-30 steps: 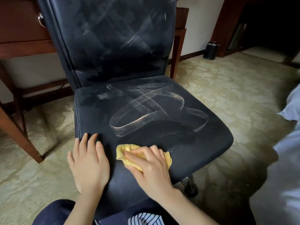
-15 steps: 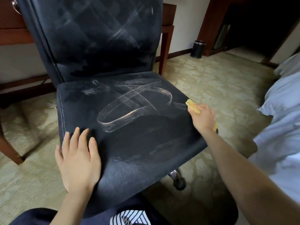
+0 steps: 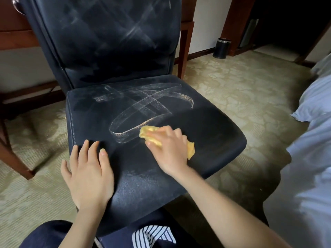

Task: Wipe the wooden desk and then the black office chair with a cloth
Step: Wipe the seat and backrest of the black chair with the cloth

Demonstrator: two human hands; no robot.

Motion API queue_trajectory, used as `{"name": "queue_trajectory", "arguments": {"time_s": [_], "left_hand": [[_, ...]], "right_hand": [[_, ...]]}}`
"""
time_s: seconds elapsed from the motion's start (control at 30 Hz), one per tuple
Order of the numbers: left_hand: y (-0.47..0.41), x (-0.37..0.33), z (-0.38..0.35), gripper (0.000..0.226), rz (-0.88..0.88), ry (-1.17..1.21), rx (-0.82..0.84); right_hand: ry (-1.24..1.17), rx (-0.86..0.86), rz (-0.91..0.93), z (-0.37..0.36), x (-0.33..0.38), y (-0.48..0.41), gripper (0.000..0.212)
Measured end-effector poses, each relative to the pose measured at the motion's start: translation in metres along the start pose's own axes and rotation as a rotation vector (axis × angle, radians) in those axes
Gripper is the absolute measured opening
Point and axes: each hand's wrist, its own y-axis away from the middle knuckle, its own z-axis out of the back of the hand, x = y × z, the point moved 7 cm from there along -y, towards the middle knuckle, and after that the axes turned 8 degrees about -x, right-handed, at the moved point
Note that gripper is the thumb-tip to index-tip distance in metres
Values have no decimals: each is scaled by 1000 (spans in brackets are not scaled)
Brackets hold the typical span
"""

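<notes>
The black office chair (image 3: 206,126) fills the middle of the view, its seat and backrest streaked with pale wipe marks. My right hand (image 3: 170,149) grips a bunched yellow cloth (image 3: 190,149) and presses it on the seat's middle front, at the lower end of the looping streak. My left hand (image 3: 87,169) lies flat with spread fingers on the seat's front left corner. The wooden desk (image 3: 10,38) stands behind the chair, mostly hidden by the backrest.
Patterned beige carpet (image 3: 241,90) surrounds the chair. A desk leg (image 3: 184,51) stands right behind the seat, another leg (image 3: 12,158) at the left. A small dark bin (image 3: 221,48) sits by the far wall. Pale blue bedding (image 3: 308,158) rises at the right.
My right hand swept the cloth from the seat's front to its right edge, then back to the middle front, removing the right part of the streak. My left hand stayed on the front corner.
</notes>
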Motion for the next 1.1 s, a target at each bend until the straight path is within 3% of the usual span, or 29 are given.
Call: {"name": "queue_trajectory", "arguments": {"time_s": [0.13, 0.3, 0.53, 0.77, 0.93, 1.1], "left_hand": [[-8, 7, 1, 64, -14, 9, -12], [-15, 9, 1, 62, -73, -7, -27], [-18, 6, 0, 60, -166, 4, -32], [-18, 9, -3, 57, -157, 4, -34], [-17, 11, -2, 55, -118, 13, -40], [-18, 14, 0, 52, -70, 44, -64]], "right_hand": [[-155, -37, 151, 8, 31, 54, 32], [-195, -248, 254, 25, -1, 83, 29], [-46, -375, -138, 55, -118, 58, 28], [-20, -293, -557, 72, -220, 6, 31], [-256, -260, -810, 73, -247, -16, 25], [-154, -420, -790, 73, -234, 10, 25]]}}
